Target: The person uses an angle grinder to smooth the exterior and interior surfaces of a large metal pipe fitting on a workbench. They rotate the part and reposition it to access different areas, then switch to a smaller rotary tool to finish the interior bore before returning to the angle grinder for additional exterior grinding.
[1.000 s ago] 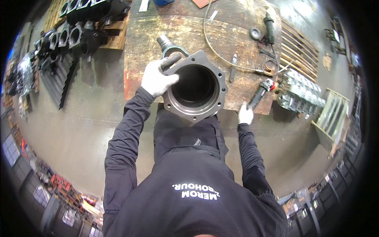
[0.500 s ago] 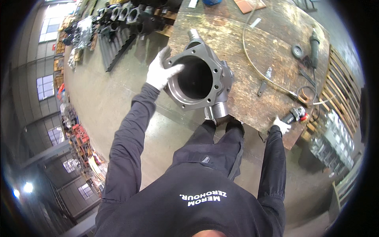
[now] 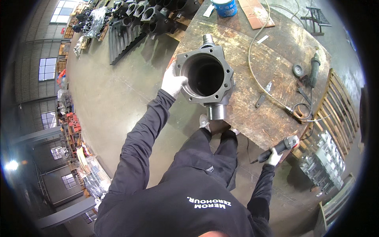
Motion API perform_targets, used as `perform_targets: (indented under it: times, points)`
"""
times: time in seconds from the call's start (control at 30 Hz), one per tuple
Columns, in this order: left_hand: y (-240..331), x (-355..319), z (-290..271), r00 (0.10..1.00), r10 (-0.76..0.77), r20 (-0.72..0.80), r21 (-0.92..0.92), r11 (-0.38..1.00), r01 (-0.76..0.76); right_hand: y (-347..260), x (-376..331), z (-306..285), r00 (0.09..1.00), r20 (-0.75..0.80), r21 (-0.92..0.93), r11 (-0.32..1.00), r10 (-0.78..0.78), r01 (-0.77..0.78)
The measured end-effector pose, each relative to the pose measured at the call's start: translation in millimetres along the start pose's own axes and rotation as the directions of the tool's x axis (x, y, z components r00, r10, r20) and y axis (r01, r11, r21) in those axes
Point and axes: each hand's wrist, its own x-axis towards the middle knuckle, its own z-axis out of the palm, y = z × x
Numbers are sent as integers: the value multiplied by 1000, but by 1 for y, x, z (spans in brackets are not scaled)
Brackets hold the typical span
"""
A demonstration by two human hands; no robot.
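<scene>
A hollow grey metal housing sits at the near left edge of the worktable. Its flange has bolt holes, its wide round bore faces up, and short round stubs stick out at its far and near ends. My white-gloved left hand is closed on the left rim of the flange, thumb at the bore and other fingers hidden behind. In my white-gloved right hand is a dark angle grinder with a silver head, held at the table's near right corner.
A second power tool, a black disc, a flat metal tool and a thin hose lie on the table. Farther back is a blue can. Slatted wood and silver castings stand at right. More housings lie far left.
My right hand has lifted the grinder and brought it nearer me and slightly left. My left hand has shifted right and down along the flange rim. The whole view has shifted somewhat.
</scene>
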Motion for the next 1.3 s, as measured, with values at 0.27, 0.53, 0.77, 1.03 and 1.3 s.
perform_targets:
  times: [0.27, 0.53, 0.77, 1.03, 1.3]
  points:
    - [28, 77, 2, 890, 232, 392, 332, 867, -372, -44, -90, -28, 983, 179, -89, 995, -29, 46]
    - [51, 129, 15, 885, -12, 465, 493, 834, -248, -145, -152, 23, 892, 406, -131, 953, -199, 272]
    - [65, -96, 31, 876, 365, 316, -224, 926, -305, -252, -242, 130, 812, 448, 92, 923, -374, 375]
    - [70, -150, 58, 703, -10, 711, -153, 974, 168, -299, -309, 239, 733, 520, -70, 833, -439, 549]
    - [31, -142, 49, 840, -8, 543, -319, 923, 215, -294, -340, 324, 623, 545, -320, 547, -562, 773]
